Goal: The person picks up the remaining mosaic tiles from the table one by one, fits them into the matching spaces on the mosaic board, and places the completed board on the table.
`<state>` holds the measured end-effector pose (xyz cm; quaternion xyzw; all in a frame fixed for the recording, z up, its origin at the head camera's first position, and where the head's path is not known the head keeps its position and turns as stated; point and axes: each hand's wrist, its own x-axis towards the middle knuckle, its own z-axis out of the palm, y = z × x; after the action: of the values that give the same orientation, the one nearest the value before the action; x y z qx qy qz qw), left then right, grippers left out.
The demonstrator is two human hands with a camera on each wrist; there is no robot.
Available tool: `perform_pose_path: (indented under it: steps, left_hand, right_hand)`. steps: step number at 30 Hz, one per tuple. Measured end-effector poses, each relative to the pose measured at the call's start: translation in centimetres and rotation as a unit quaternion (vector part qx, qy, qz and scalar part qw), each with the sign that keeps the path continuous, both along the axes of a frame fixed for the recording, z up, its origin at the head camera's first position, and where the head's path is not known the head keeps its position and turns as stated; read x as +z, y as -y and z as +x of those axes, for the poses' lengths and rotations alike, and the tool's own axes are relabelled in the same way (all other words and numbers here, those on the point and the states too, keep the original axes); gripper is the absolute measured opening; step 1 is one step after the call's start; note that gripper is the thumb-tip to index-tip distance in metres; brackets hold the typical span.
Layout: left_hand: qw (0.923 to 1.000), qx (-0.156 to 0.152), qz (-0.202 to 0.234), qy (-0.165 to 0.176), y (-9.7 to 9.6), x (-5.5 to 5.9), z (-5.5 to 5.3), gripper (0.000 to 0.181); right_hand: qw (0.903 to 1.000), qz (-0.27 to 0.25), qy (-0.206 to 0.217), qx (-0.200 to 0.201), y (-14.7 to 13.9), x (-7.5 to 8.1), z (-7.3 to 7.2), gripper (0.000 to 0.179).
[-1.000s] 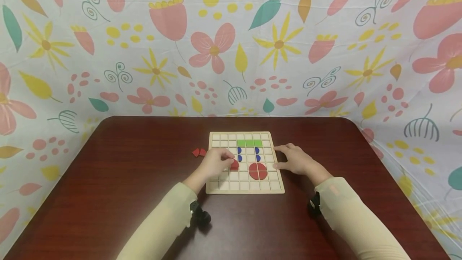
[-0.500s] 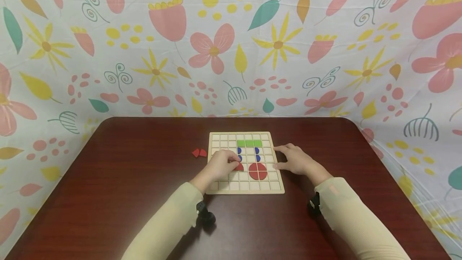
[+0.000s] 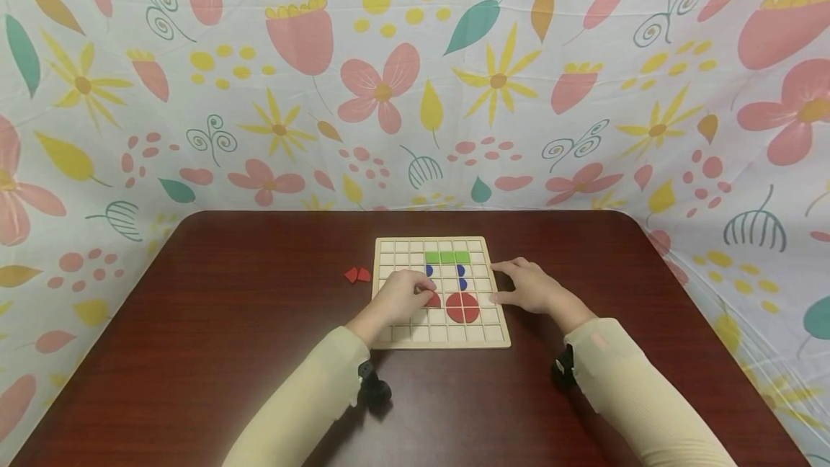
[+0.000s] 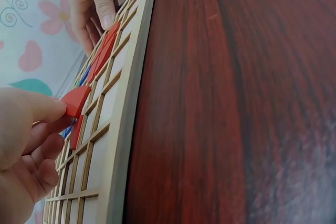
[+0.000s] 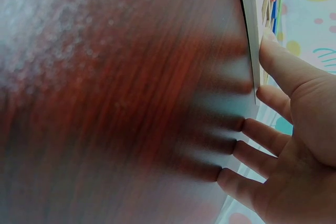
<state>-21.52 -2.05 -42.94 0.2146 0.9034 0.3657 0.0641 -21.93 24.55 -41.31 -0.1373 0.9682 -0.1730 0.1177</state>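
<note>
My left hand (image 3: 402, 298) pinches a red quarter-circle tile (image 4: 76, 100) between thumb and fingers, over the left-middle part of a wooden grid board (image 3: 441, 344). In the left wrist view, another red tile (image 4: 76, 132) lies in the grid just beyond the pinched one. To the right, several red tiles (image 3: 456, 314) form a full circle. Blue half-circle tiles (image 3: 462, 284) sit above, partly hidden by the left hand, and a row of green square tiles (image 3: 447, 257) lies near the top. My right hand (image 3: 532, 287) rests with spread fingers at the board's right edge.
Two loose red tiles (image 3: 351, 274) lie on the dark wooden table (image 3: 194, 323), left of the board. A flower-printed cloth (image 3: 382, 164) hangs behind the table's far edge.
My left hand has moved a little to the right across the board with the red tile, slowing over the last half second. The right hand stays in place.
</note>
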Motion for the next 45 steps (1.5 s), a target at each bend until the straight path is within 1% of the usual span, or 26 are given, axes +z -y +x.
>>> perform_pose_path:
  steps: [5, 9, 19, 25, 34, 38, 41, 45]
  left_hand:
    - [1.0000, 0.002, -0.007, 0.005, -0.1, -0.2, 0.0, 0.013]
    - [0.9998, 0.000, -0.019, -0.002, -0.2, -0.3, 0.0, 0.012]
    - [0.9977, -0.003, -0.058, -0.033, -0.4, -0.5, 0.1, 0.013]
    - [0.9952, -0.015, -0.077, -0.059, -0.1, -0.6, 0.3, 0.013]
    - [0.9945, -0.021, -0.077, -0.068, 0.0, -0.5, 0.4, 0.013]
    - [0.9962, -0.014, -0.065, -0.055, 0.0, -0.5, 0.4, 0.014]
    - [0.9981, -0.002, -0.047, -0.039, 0.2, -0.5, 0.4, 0.017]
    - [0.9993, 0.013, -0.021, -0.027, 0.7, -0.4, 0.5, 0.020]
  right_hand:
    - [1.0000, 0.001, -0.001, 0.000, 0.0, -0.1, -0.1, 0.070]
    - [1.0000, 0.004, -0.003, 0.001, -0.1, -0.2, -0.1, 0.070]
    - [1.0000, 0.003, 0.003, 0.000, -0.1, -0.3, -0.1, 0.071]
    - [1.0000, 0.005, 0.005, -0.003, -0.2, -0.3, -0.2, 0.072]
    - [0.9999, 0.004, 0.009, -0.009, -0.1, -0.3, 0.0, 0.072]
    - [0.9999, 0.005, 0.006, -0.009, -0.2, -0.3, -0.1, 0.072]
    - [0.9999, 0.006, 0.004, -0.010, -0.2, -0.4, -0.1, 0.073]
    - [0.9999, 0.006, 0.006, -0.008, -0.1, -0.6, -0.3, 0.073]
